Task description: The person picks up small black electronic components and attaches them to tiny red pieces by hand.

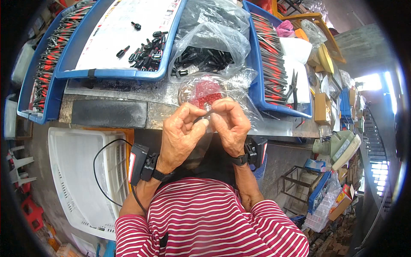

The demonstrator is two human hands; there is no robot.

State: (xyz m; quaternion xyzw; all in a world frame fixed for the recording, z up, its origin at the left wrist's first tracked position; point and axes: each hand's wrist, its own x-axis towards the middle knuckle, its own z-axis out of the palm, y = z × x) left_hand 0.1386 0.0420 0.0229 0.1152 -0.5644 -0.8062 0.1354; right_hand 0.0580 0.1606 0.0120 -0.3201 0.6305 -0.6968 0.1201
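Observation:
My left hand (182, 135) and my right hand (231, 128) meet above the workbench's front edge. Thumbs and forefingers of both are pinched on a small dark piece (209, 113), mostly covered by the fingertips, so its kind does not show. Just beyond them, small red parts (206, 95) lie under or in clear plastic. Further back, a clear plastic bag (209, 36) opens toward me with many small black parts (205, 59) inside. Similar black parts (147, 55) are heaped on white paper in a blue tray (115, 74) at the left.
Slender grey-and-red tools (269, 55) fill a blue bin (255, 64) on the right, beside black-handled pliers (292, 91). Another blue bin (53, 96) at far left holds more. A dark flat pad (109, 113) lies on the bench; a white plastic crate (81, 180) stands below left.

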